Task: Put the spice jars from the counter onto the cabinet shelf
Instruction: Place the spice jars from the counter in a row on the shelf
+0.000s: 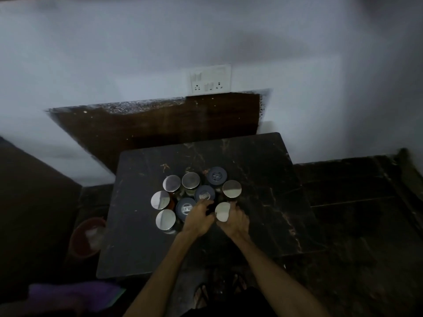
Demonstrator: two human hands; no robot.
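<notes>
Several spice jars stand clustered on a dark marble counter point(263, 225). Most have shiny silver lids, such as one at the back left point(171, 183) and one at the right point(231, 188); three have dark lids, one at the back point(216, 176). My right hand point(235, 221) grips the near silver-lidded jar point(222, 211). My left hand point(198, 218) reaches into the cluster with curled fingers, between a dark-lidded jar point(185, 208) and the middle dark-lidded jar point(204, 193); whether it grips one is hidden. A dark shelf ledge point(160, 124) lies behind the counter.
A white wall with a switch and socket plate point(210, 80) rises behind. A reddish bucket point(87, 236) sits on the floor at the left, a purple cloth point(68, 294) lower left. My sandalled feet point(201, 294) show below the counter edge. Dark floor lies to the right.
</notes>
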